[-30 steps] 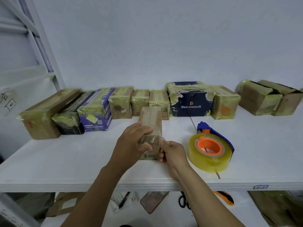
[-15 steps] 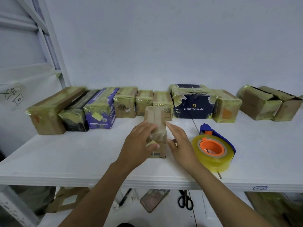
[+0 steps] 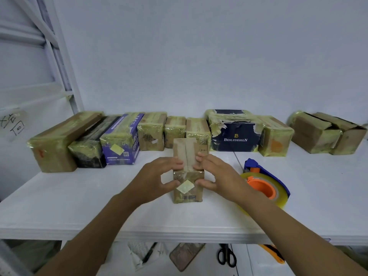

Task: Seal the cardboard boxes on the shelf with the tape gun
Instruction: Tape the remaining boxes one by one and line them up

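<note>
While both forearms reach forward over the white shelf [image 3: 79, 206], the left hand [image 3: 155, 180] and right hand [image 3: 219, 176] clasp the small cardboard box [image 3: 188, 194] between them, fingers curled over its top edge and thumbs on its near face. Just outside the right wrist lies the tape gun [image 3: 266, 188].

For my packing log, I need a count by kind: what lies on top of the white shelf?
back-row boxes: 10
small cardboard box, gripped by left hand and right hand: 1
tape gun: 1
Total: 12
</note>
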